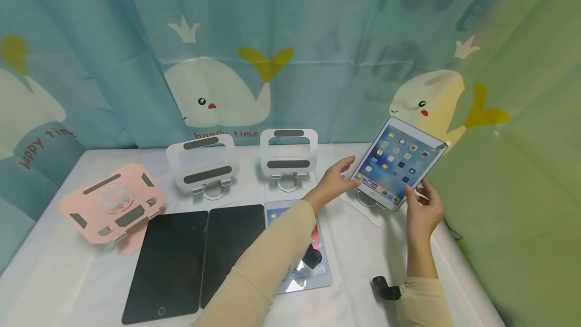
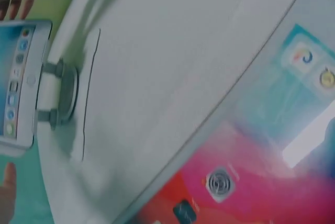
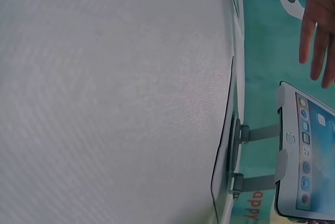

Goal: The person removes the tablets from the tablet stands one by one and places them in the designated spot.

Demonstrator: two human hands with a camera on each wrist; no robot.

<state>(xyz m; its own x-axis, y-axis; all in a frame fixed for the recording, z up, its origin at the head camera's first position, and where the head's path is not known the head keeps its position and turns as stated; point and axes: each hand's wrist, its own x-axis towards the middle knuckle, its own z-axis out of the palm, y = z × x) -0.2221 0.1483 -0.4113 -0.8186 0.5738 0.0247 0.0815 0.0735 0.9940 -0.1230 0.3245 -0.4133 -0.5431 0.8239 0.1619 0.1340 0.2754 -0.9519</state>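
A white-framed tablet with a lit screen of app icons leans, tilted, on a stand at the right of the table. Along its lower edge, two clips of the stand hold it in the right wrist view. My right hand is at its lower right edge, thumb over the front and fingers curled at the side, pinching it. Beside the lower left corner is my left hand, fingers stretched out. A small gap parts the left thumb from the tablet in the left wrist view.
Two white stands stand at the back, a pink stand at the left. In front lie two black tablets and a white-framed tablet, partly under my left sleeve. A whale-print curtain hangs behind.
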